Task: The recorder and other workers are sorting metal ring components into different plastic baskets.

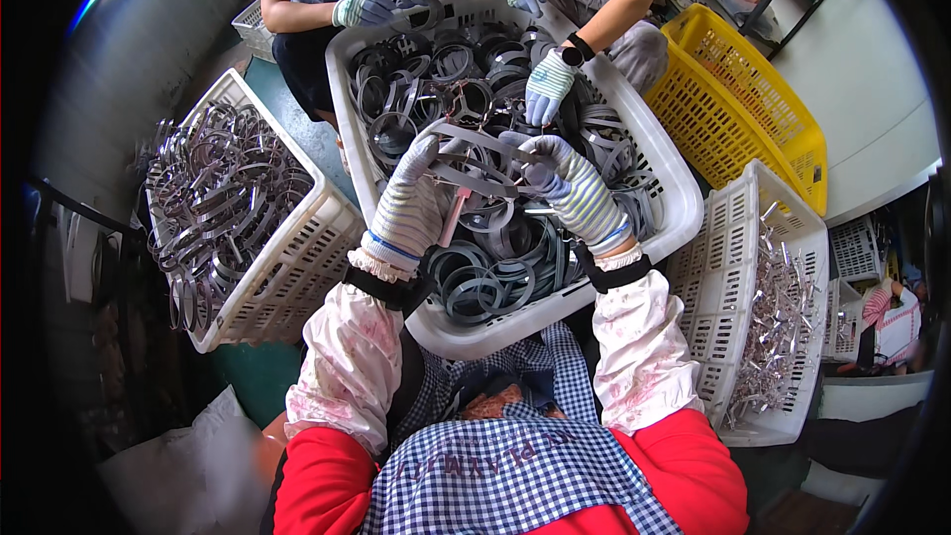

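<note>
Both my hands wear striped knit gloves and meet above a large white crate (688,223). My left hand (411,203) is closed round one side of a grey metal band clamp (475,178); a pink-handled tool (456,216) points down beside its fingers. On the clamp's other side, my right hand (580,193) grips with thumb and fingers. A short shiny metal rod (540,210) shows just below that hand; whether it is held is unclear. Loops of flat metal band (485,287) fill the crate beneath.
At left, a white crate (297,238) holds a heap of clamps (228,198). At right stands a white crate (718,282) of small metal parts (773,327), with yellow crates (733,89) behind. Two gloved co-workers reach into the far side, one hand (548,89) close to mine.
</note>
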`<state>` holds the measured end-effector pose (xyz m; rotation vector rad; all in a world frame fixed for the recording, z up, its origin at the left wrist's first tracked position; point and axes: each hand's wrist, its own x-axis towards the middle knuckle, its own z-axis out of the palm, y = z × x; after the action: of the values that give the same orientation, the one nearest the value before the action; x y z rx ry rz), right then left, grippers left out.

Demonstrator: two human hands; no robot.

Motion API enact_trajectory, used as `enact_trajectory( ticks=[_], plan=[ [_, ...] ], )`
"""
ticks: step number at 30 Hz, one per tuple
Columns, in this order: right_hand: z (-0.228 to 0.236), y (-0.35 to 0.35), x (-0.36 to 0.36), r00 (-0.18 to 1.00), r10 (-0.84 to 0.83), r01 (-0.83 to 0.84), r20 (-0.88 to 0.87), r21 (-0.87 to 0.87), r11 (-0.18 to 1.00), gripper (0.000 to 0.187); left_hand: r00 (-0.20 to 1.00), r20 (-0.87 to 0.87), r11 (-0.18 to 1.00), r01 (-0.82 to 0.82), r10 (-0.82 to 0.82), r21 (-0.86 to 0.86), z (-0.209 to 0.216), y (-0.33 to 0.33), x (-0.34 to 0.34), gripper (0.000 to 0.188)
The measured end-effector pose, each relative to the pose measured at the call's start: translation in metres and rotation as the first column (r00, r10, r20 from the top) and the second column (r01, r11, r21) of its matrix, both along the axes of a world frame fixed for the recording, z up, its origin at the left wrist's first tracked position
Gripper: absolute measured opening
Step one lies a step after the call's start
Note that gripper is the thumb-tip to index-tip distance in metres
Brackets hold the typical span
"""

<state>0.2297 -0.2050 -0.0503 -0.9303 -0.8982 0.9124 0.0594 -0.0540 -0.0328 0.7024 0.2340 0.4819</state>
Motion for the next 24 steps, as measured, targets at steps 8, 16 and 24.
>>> enact_trajectory(
  ticks=[8,16,24],
  plan=[
    [-0.009,0.023,0.003,0.948,-0.082,0.153,0.309,-0.216,0.964,0.042,0.990,0.084,0.990,-0.104,0.112,-0.093,0.015,0.016,-0.008,0.049],
    [-0.074,0.026,-0.031,0.003,0.606,0.425,0.795,-0.550,0.719,0.045,0.974,0.167,0.953,-0.100,0.152,-0.285,0.001,0.012,-0.017,0.045],
    [-0.039,0.029,-0.022,0.328,0.181,0.427,0.927,-0.317,0.847,0.027,0.974,0.109,0.958,-0.172,0.201,-0.227,0.006,0.023,-0.022,0.043]
  ],
)
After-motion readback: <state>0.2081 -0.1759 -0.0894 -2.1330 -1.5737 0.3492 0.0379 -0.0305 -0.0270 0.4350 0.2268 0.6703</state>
